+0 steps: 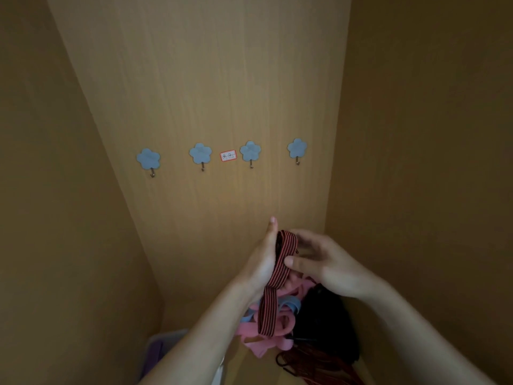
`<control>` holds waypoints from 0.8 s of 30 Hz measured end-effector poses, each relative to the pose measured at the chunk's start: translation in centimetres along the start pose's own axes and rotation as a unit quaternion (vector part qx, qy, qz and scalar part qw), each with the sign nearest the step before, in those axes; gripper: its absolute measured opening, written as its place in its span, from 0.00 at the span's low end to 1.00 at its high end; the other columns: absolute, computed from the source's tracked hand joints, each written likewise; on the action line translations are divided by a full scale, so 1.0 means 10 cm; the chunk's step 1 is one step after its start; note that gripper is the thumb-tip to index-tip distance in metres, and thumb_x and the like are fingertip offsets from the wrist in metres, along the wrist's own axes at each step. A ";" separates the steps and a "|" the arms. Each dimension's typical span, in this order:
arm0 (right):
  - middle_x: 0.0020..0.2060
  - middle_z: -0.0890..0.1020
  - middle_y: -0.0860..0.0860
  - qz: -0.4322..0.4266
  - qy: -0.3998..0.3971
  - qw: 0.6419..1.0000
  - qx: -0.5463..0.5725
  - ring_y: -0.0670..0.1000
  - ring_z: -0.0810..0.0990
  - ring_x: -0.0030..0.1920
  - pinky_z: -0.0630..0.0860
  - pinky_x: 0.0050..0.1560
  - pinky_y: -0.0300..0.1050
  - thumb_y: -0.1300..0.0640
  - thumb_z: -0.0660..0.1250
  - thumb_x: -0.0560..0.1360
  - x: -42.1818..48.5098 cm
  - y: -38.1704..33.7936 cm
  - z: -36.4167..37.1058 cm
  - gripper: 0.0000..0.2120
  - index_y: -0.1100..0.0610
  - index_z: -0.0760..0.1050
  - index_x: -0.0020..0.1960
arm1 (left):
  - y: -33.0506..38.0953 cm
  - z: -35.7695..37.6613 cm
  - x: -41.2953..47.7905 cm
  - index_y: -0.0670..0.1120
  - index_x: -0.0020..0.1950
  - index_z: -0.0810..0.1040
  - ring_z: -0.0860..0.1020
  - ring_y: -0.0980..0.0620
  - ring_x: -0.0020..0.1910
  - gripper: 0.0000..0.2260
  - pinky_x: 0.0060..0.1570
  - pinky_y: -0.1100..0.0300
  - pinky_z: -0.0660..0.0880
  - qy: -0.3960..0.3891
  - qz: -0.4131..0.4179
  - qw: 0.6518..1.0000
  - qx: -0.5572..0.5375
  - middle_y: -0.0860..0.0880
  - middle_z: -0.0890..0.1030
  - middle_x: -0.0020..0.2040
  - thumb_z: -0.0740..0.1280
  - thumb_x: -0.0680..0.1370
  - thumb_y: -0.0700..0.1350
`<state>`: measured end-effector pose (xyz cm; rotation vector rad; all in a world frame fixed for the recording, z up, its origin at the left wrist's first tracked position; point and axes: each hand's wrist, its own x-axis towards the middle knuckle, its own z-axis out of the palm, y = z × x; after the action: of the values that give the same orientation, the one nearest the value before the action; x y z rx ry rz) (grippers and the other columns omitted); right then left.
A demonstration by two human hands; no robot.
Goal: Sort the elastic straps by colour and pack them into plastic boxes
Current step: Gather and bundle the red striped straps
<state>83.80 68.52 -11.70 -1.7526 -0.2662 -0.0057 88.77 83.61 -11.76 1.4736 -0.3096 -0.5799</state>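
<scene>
A red-and-black striped elastic strap point(279, 269) is looped between both hands, and its tail hangs down over a heap. My left hand point(263, 259) stands edge-up with the strap wound round its palm. My right hand point(322, 265) pinches the strap with thumb and fingers. Below them lies a heap of pink straps point(263, 337), light blue straps point(290, 304), black straps point(324, 323) and dark red striped straps point(313, 365). A clear plastic box point(163, 345) with something purple inside shows at the bottom left, partly hidden by my left forearm.
I am facing into a wooden cabinet with a back panel point(211, 79) and side walls close on both sides. Several blue flower-shaped hooks point(200, 154) and a small red-bordered label point(228, 155) are fixed to the back panel.
</scene>
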 end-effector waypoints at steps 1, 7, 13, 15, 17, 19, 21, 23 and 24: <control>0.57 0.82 0.61 -0.007 0.013 1.000 0.000 0.65 0.82 0.56 0.78 0.61 0.63 0.59 0.72 0.77 0.00 0.00 0.02 0.19 0.54 0.75 0.67 | 0.01 0.00 -0.01 0.42 0.57 0.81 0.72 0.49 0.23 0.36 0.21 0.63 0.69 -0.002 -0.003 1.000 -0.007 0.44 0.74 0.27 0.50 0.79 0.71; 0.45 0.82 0.65 -0.017 0.031 0.997 0.071 0.62 0.82 0.38 0.82 0.44 0.54 0.70 0.68 0.76 0.02 -0.07 0.00 0.15 0.69 0.73 0.61 | -0.04 -0.06 -0.06 0.41 0.51 0.77 0.74 0.49 0.26 0.22 0.25 0.60 0.68 -0.072 -0.026 0.987 -0.140 0.43 0.76 0.31 0.56 0.80 0.58; 0.44 0.84 0.54 -0.003 0.024 0.999 0.045 0.59 0.82 0.41 0.82 0.44 0.45 0.68 0.69 0.77 0.06 -0.06 0.05 0.12 0.66 0.75 0.60 | -0.10 -0.08 -0.04 0.41 0.50 0.78 0.74 0.52 0.24 0.20 0.24 0.63 0.69 -0.047 -0.032 0.988 -0.147 0.45 0.76 0.30 0.56 0.83 0.56; 0.43 0.84 0.54 0.000 0.026 0.999 0.045 0.60 0.82 0.41 0.81 0.43 0.44 0.69 0.69 0.77 0.08 -0.05 0.06 0.11 0.68 0.75 0.59 | -0.13 -0.08 -0.03 0.40 0.51 0.77 0.73 0.52 0.24 0.20 0.23 0.62 0.68 -0.050 -0.027 0.986 -0.155 0.45 0.75 0.31 0.55 0.84 0.55; 0.43 0.84 0.57 0.000 0.028 0.999 0.043 0.62 0.82 0.41 0.82 0.43 0.48 0.70 0.69 0.77 0.10 -0.02 0.05 0.11 0.68 0.75 0.58 | -0.15 -0.09 -0.01 0.40 0.54 0.76 0.72 0.51 0.25 0.21 0.23 0.62 0.68 -0.052 -0.034 0.985 -0.163 0.45 0.75 0.32 0.54 0.84 0.56; 0.47 0.83 0.64 -0.001 0.045 0.998 0.045 0.63 0.81 0.42 0.82 0.45 0.54 0.70 0.69 0.76 0.12 -0.01 0.02 0.12 0.68 0.75 0.59 | -0.17 -0.11 0.01 0.42 0.57 0.76 0.71 0.51 0.26 0.24 0.23 0.62 0.68 -0.050 -0.050 0.985 -0.156 0.45 0.74 0.34 0.52 0.84 0.60; 0.50 0.82 0.66 -0.007 0.085 0.996 0.041 0.60 0.82 0.46 0.82 0.46 0.49 0.72 0.68 0.76 0.15 -0.02 0.01 0.14 0.66 0.74 0.61 | -0.22 -0.12 0.04 0.45 0.58 0.76 0.70 0.52 0.26 0.26 0.23 0.63 0.67 -0.059 -0.066 0.987 -0.137 0.46 0.74 0.34 0.50 0.83 0.64; 0.51 0.83 0.61 -0.026 0.119 0.993 0.008 0.56 0.83 0.50 0.82 0.48 0.44 0.73 0.68 0.76 0.18 -0.02 0.05 0.17 0.63 0.74 0.62 | -0.25 -0.11 0.06 0.46 0.57 0.76 0.70 0.53 0.24 0.26 0.22 0.63 0.66 -0.054 -0.076 0.983 -0.159 0.46 0.73 0.33 0.51 0.82 0.65; 0.51 0.83 0.56 -0.045 0.134 0.989 -0.041 0.53 0.83 0.52 0.81 0.52 0.43 0.73 0.69 0.75 0.17 -0.02 0.09 0.19 0.59 0.75 0.63 | -0.25 -0.10 0.06 0.45 0.57 0.77 0.71 0.53 0.25 0.26 0.22 0.63 0.68 -0.045 -0.081 0.977 -0.192 0.45 0.74 0.34 0.51 0.83 0.64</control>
<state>85.28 69.76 -11.42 -1.7971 -0.1496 -0.3210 89.35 84.18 -14.43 1.1059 -0.1369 -0.7920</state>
